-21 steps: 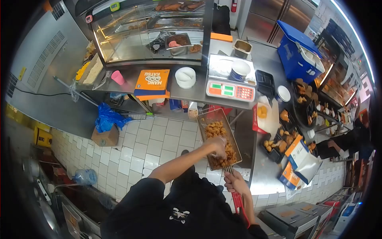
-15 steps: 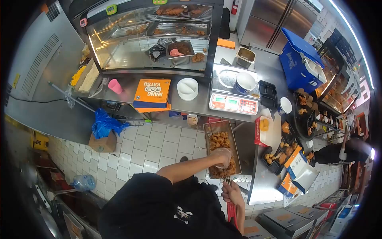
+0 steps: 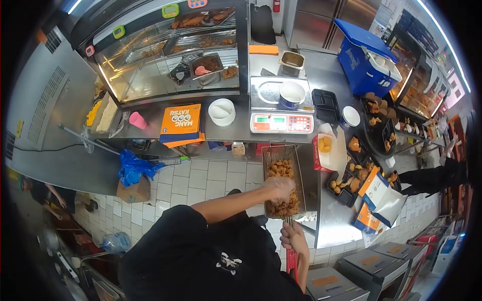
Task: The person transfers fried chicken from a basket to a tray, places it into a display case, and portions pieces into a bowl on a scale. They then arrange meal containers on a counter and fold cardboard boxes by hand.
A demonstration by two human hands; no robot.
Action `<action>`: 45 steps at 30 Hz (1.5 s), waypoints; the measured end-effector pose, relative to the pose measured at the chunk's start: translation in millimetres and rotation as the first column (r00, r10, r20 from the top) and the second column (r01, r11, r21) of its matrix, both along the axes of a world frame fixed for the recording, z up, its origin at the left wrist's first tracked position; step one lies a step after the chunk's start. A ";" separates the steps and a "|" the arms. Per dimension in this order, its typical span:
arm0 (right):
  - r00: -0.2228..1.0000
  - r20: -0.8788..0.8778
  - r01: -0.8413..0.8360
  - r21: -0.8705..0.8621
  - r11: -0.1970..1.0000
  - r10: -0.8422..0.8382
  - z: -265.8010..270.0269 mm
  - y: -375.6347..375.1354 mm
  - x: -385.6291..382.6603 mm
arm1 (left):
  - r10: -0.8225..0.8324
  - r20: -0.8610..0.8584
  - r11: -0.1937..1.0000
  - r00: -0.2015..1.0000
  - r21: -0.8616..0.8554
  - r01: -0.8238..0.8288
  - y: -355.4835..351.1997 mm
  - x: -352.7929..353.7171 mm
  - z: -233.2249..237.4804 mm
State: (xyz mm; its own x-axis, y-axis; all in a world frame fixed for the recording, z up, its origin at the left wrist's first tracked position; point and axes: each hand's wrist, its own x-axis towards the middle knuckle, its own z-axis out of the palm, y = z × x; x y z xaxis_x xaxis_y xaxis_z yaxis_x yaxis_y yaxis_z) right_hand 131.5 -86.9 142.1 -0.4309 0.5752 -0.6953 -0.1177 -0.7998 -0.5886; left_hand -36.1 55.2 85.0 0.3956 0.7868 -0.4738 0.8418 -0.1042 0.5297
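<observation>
A wire fryer basket (image 3: 297, 168) full of small browned fried pieces (image 3: 280, 169) is in front of me, below the counter edge. My right hand (image 3: 294, 238) is wrapped around its handle, whose red grip (image 3: 291, 261) runs back toward my body. My left hand (image 3: 281, 188), in a clear plastic glove, reaches across into the basket and overlaps the pieces in its middle. Its fingers are blurred and partly hidden, so I cannot tell whether they grip any food.
On the counter are a digital scale (image 3: 281, 123) with a paper bowl (image 3: 292, 94), a white tub (image 3: 222, 119), orange boxes (image 3: 173, 131) and trays of fried food (image 3: 346, 193). A heated display case (image 3: 160, 75) stands behind. Another person (image 3: 45, 198) is at far left; a dark-clothed leg (image 3: 427, 178) shows at right.
The view has shifted, so the counter items sit farther left. My left hand has moved up the basket a little over the pieces. A person has come into view at far left.
</observation>
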 end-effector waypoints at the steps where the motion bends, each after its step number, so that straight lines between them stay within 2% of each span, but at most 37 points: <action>1: 1.000 -0.006 0.016 0.000 1.000 -0.016 2.0 -2.6 -0.7 | 0.003 0.046 0.968 0.999 0.249 -0.014 9.4 -11.3 5.8; 2: 0.999 -0.011 0.034 0.005 0.999 -0.034 4.0 -3.8 -1.6 | -0.011 0.097 0.873 0.995 0.485 -0.038 22.2 -27.8 12.5; 3: 0.999 -0.016 0.038 0.005 0.999 -0.038 3.5 -4.8 -1.6 | -0.044 0.474 0.734 0.879 0.613 -0.293 38.5 -58.7 9.7; 4: 0.999 -0.022 0.042 0.005 0.999 -0.042 1.8 -5.7 -2.7 | 0.129 0.552 0.793 0.824 0.442 -0.420 61.8 -88.0 35.6; 5: 0.998 -0.029 0.048 0.004 0.999 -0.048 -0.1 -7.2 -5.3 | 0.311 0.602 0.796 0.736 0.258 -0.548 85.0 -117.4 61.7; 6: 0.998 -0.015 0.065 0.010 0.998 -0.065 -1.0 -9.0 -9.2 | 0.333 0.779 0.701 0.531 0.172 -0.692 127.5 -171.2 40.8; 7: 0.996 -0.003 0.084 0.015 0.996 -0.084 -1.6 -10.4 -14.9 | 0.400 0.892 0.599 0.212 -0.079 -0.797 148.5 -209.8 70.0; 8: 0.994 0.010 0.105 0.024 0.994 -0.106 -2.2 -10.4 -22.8 | 0.318 0.943 0.482 0.097 -0.072 -0.873 165.4 -247.5 96.7; 9: 0.991 0.016 0.130 0.025 0.991 -0.130 -3.0 -12.0 -31.7 | 0.301 0.949 0.370 0.095 -0.024 -0.929 210.6 -310.9 82.5; 10: 0.986 0.021 0.163 0.021 0.986 -0.164 -4.5 -12.8 -41.2 | 0.224 0.950 0.352 -0.218 -0.288 -0.891 227.3 -337.6 108.4; 12: 0.973 0.037 0.227 0.006 0.974 -0.227 -7.8 -13.5 -63.1 | 0.199 0.847 0.248 -0.493 -0.530 -0.811 252.7 -366.6 149.7; 13: 0.962 0.024 0.272 -0.008 0.962 -0.272 -11.7 -13.7 -72.1 | 0.216 0.893 0.195 -0.394 -0.435 -0.879 272.2 -382.7 143.2; 15: 0.941 0.066 0.334 -0.033 0.942 -0.331 -12.8 -10.4 -91.7 | 0.306 0.914 0.089 -0.269 -0.308 -0.947 325.7 -419.4 118.8; 17: 0.920 0.057 0.391 -0.041 0.919 -0.389 -19.4 -16.4 -106.2 | 0.459 0.875 -0.023 -0.153 -0.161 -0.987 379.5 -455.8 77.1; 18: 0.902 0.071 0.429 -0.053 0.902 -0.425 -20.2 -21.0 -113.3 | 0.552 0.828 -0.050 -0.097 -0.084 -0.995 407.1 -480.1 52.8; 20: 0.861 0.081 0.508 -0.069 0.858 -0.503 -22.1 -27.9 -131.9 | 0.678 0.735 -0.014 -0.010 -0.001 -1.000 459.2 -522.0 -3.0; 21: 0.833 0.098 0.552 -0.080 0.830 -0.545 -17.8 -30.6 -143.2 | 0.644 0.719 0.016 -0.261 -0.354 -0.935 439.3 -507.9 17.8; 22: 0.809 0.098 0.587 -0.089 0.805 -0.579 -17.1 -35.3 -153.3 | 0.609 0.713 0.021 -0.347 -0.451 -0.892 419.1 -485.1 36.8; 23: 0.786 0.098 0.618 -0.093 0.781 -0.611 -17.7 -39.6 -160.6 | 0.585 0.722 0.029 -0.370 -0.475 -0.880 406.9 -470.3 44.2; 28: 0.671 0.089 0.740 -0.125 0.661 -0.736 -39.0 -59.3 -174.2 | 0.531 0.798 -0.088 -0.284 -0.282 -0.956 400.3 -434.4 67.6; 31: 0.659 0.101 0.752 -0.114 0.649 -0.745 -47.1 -73.4 -174.5 | 0.549 0.807 -0.160 -0.215 -0.151 -0.975 398.7 -431.2 86.9; 33: 0.659 0.104 0.752 -0.096 0.652 -0.745 -50.7 -85.8 -176.0 | 0.597 0.783 -0.114 -0.173 -0.131 -0.985 396.7 -445.9 97.9; 36: 0.644 0.079 0.765 -0.056 0.642 -0.761 -60.1 -104.5 -169.8 | 0.653 0.750 0.041 -0.106 -0.175 -0.984 392.3 -477.7 103.7; 40: 0.612 0.005 0.791 -0.028 0.611 -0.791 -76.8 -124.5 -158.7 | 0.646 0.763 0.200 0.016 -0.149 -0.968 372.1 -499.4 108.6; 43: 0.600 0.005 0.800 -0.017 0.599 -0.800 -86.7 -133.1 -147.8 | 0.560 0.758 0.328 0.334 0.167 -0.930 349.5 -521.3 97.9; 44: 0.597 0.025 0.802 -0.008 0.597 -0.802 -87.1 -135.8 -144.4 | 0.482 0.820 0.367 0.310 0.132 -0.921 339.3 -532.7 91.0; 45: 0.595 0.042 0.804 -0.001 0.595 -0.803 -84.8 -136.5 -143.1 | 0.386 0.920 0.442 0.068 -0.119 -0.889 326.5 -543.3 84.9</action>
